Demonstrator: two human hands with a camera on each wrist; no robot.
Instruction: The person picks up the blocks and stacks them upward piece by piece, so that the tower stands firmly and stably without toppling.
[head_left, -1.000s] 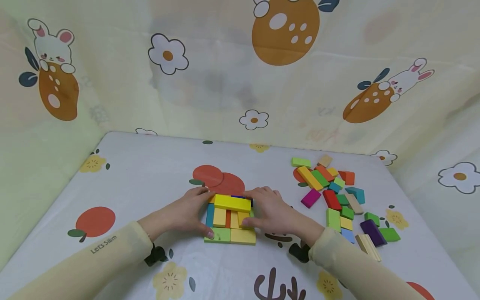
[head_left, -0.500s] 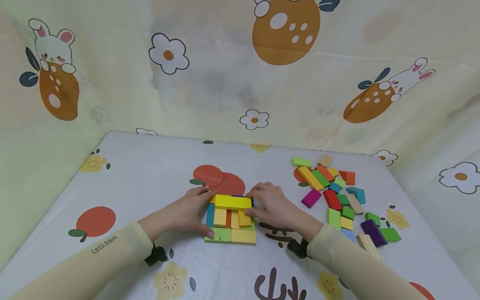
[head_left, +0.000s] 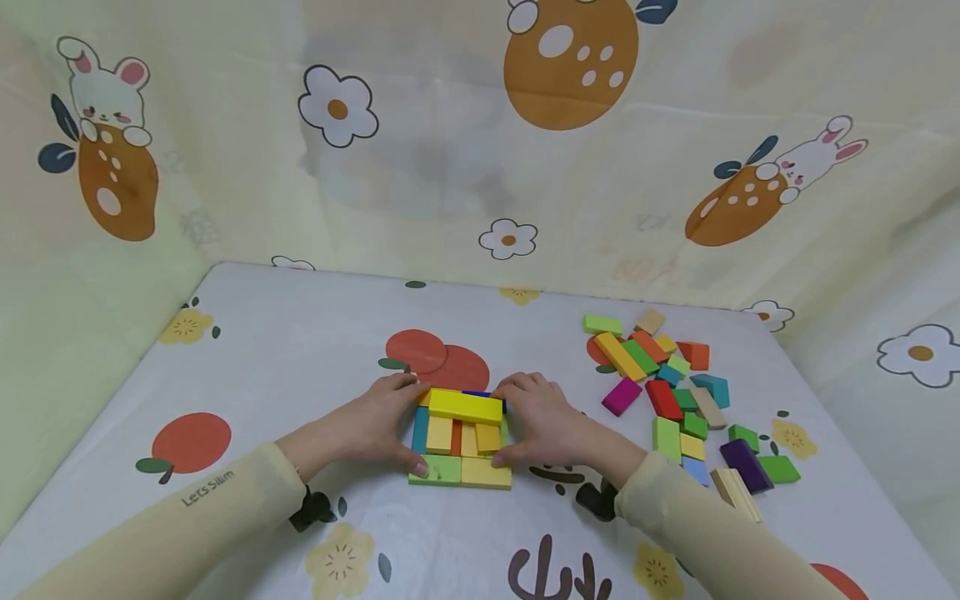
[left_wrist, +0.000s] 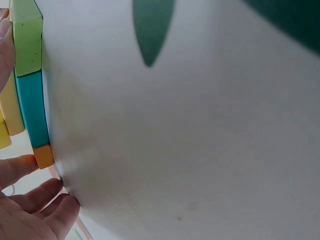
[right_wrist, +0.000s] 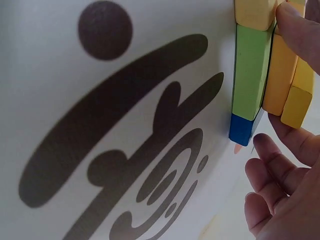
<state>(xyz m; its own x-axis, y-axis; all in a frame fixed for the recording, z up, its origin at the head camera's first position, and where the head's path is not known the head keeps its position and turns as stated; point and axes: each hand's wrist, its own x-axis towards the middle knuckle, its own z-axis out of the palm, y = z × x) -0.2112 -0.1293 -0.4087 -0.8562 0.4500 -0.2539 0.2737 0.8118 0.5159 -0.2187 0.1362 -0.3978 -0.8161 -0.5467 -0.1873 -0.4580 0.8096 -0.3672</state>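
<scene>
**Block stack flanked by both hands**

Head view: we find the block stack [head_left: 461, 437] between the left hand [head_left: 372, 429] and right hand [head_left: 542, 421], fingers pressed against its sides.

Left wrist: stack edge [left_wrist: 30, 85] beside spread fingers [left_wrist: 37, 212].

Right wrist: thumb [right_wrist: 300, 30] touches the stack [right_wrist: 252, 75].

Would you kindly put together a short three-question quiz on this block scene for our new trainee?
1. True or false: the long yellow block lies on top of the block stack.
2. Which side of the stack holds the loose block pile: A left, B right, C behind?
3. Fill in: the left hand and right hand press against the stack's ____.

Key: 1 true. 2 B. 3 sides; the left thumb meets the light green block, and the teal block sits on the left edge.
</scene>
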